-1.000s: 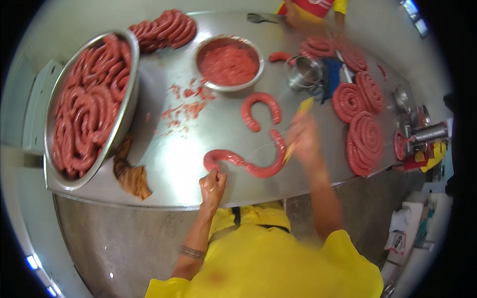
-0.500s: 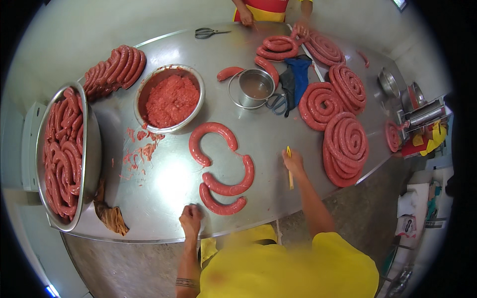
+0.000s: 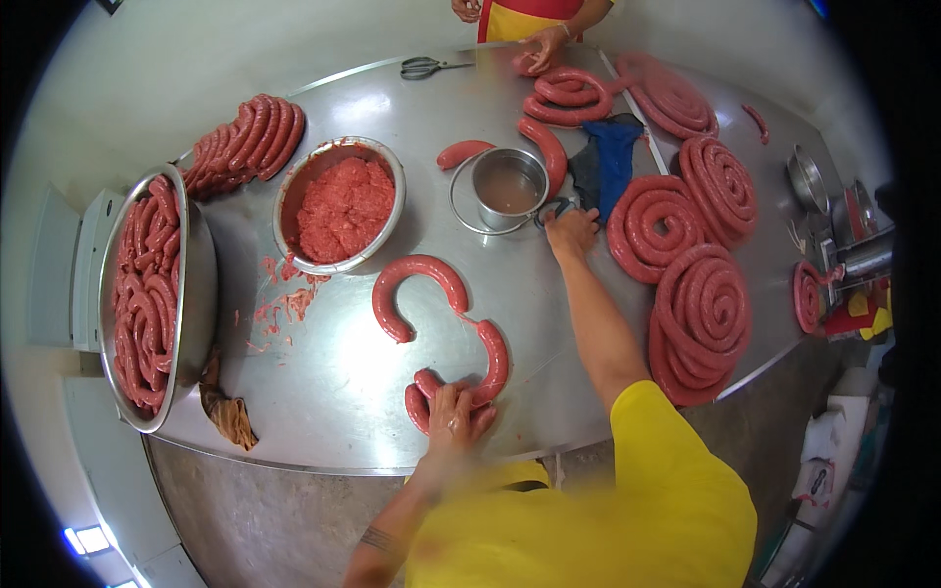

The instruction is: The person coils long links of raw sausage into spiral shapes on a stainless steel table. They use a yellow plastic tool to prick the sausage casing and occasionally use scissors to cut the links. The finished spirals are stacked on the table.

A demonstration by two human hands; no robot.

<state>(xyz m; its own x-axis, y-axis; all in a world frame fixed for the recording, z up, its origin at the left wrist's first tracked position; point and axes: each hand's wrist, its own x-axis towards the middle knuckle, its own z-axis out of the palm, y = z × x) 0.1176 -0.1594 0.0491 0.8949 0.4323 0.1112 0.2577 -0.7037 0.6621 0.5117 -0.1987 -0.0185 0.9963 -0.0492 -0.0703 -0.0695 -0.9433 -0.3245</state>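
Note:
On the metal table, a chain of sausage (image 3: 423, 269) curves in front of me. My left hand (image 3: 453, 419) is closed over its near end, fingers bent around the lowest links and partly hiding them. Farther off to the right, my right hand (image 3: 572, 231) is closed at the dark handles of the scissors (image 3: 556, 209), which lie against a small metal pot (image 3: 510, 182) of cloudy liquid. The blades are hard to see. Just beyond that hand lies a blue and dark cloth (image 3: 610, 167).
On the left stand a large basin (image 3: 204, 284) of sausages and a bowl (image 3: 398, 186) of ground meat. Coiled sausages (image 3: 701, 318) lie at right. A brown rag (image 3: 231, 419) rests near the front edge. Across the table, a co-worker's hand (image 3: 541, 51) handles sausage beside other scissors (image 3: 421, 67).
My left hand has moved right from the table edge onto the sausage. My right hand has reached away to the scissors; the yellow-tipped stick it held no longer shows.

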